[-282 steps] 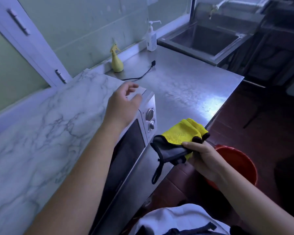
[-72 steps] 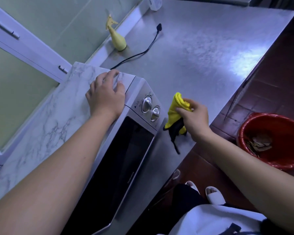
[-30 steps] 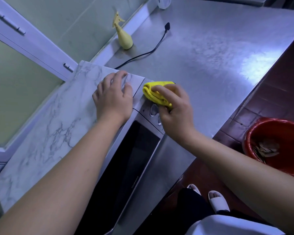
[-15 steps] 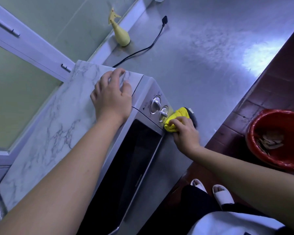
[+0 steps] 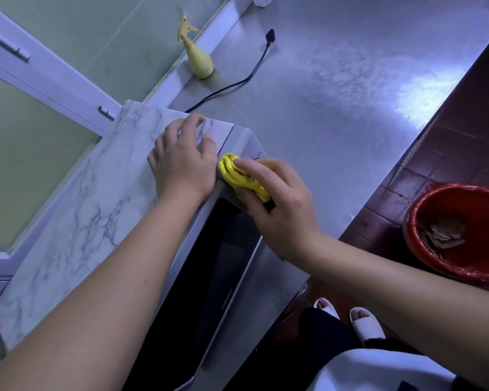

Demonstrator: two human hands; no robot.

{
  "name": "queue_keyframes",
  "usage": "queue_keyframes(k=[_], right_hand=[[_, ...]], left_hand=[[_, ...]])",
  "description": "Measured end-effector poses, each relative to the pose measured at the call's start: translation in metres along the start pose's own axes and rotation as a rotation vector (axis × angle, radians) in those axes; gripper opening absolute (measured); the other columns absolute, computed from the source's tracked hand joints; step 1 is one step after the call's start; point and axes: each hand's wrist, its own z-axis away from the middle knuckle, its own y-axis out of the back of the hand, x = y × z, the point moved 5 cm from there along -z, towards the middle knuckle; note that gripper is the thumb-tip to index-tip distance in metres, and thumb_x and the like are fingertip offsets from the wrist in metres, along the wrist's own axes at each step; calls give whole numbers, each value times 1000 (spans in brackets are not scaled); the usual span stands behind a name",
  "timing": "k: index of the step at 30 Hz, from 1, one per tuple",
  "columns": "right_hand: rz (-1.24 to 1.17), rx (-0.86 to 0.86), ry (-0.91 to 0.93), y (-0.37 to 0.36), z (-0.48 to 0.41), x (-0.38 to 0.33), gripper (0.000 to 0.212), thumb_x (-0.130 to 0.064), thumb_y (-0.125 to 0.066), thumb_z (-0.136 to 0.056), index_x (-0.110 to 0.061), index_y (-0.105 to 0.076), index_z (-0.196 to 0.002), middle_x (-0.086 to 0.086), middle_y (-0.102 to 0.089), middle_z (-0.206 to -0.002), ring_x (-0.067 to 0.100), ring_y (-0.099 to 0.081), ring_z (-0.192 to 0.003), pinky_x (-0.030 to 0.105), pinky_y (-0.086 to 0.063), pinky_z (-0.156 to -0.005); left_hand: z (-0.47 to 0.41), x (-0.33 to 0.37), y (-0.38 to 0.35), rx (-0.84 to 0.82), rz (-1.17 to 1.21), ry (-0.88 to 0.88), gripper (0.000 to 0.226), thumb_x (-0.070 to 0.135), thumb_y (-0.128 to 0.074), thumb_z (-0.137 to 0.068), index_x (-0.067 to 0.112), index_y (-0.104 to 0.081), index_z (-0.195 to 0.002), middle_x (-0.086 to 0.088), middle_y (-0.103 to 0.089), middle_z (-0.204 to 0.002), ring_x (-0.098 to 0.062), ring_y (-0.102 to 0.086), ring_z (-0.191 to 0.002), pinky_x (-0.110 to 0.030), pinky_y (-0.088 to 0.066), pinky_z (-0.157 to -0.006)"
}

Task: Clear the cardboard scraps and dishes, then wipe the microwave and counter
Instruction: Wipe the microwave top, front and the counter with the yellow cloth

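Observation:
The microwave [image 5: 209, 277] stands on the steel counter [image 5: 336, 88], its top covered in marble-patterned film and its dark door facing me. My left hand [image 5: 181, 159] rests flat on the top near the front right corner. My right hand [image 5: 277, 204] grips a bunched yellow cloth [image 5: 237, 176] and presses it against the upper part of the control panel, hiding the knobs. Cardboard scraps [image 5: 441, 235] lie inside the red bin.
A yellow spray bottle [image 5: 198, 57] stands by the wall. The microwave's black power cord [image 5: 237, 83] lies unplugged across the counter. A red bin [image 5: 460, 230] sits on the tiled floor to the right. My slippered feet [image 5: 350, 317] are below the counter edge.
My right hand has carried the cloth up from the lower right corner of the control panel to its top edge, beside my left hand. The left hand has stayed put.

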Motion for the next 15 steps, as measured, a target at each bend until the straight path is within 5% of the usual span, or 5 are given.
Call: queue_keyframes(k=[7,15], right_hand=[[125,82,103,-23,20,33,26,-11,-59,-93,-4,-76,-110,23,-67,-103,38,-69,-87,36,-56,-65],[249,-137,-73,-30,65,104,48,11,-72,-69,-13,-77,-110,18,-68,-106,40,-68,-83,41,-57,-59]], left_hand=[[-2,-2,-2,2,2,-5,35,39,-39,-99,37,-50,-132,6,-46,-144,-23,-37,-133,-42,-23,-110],[-1,-1,-2,-6,8,5,35,40,-39,-99,37,-51,-132,5,-46,-144,-23,-37,-133,-42,-23,-110]])
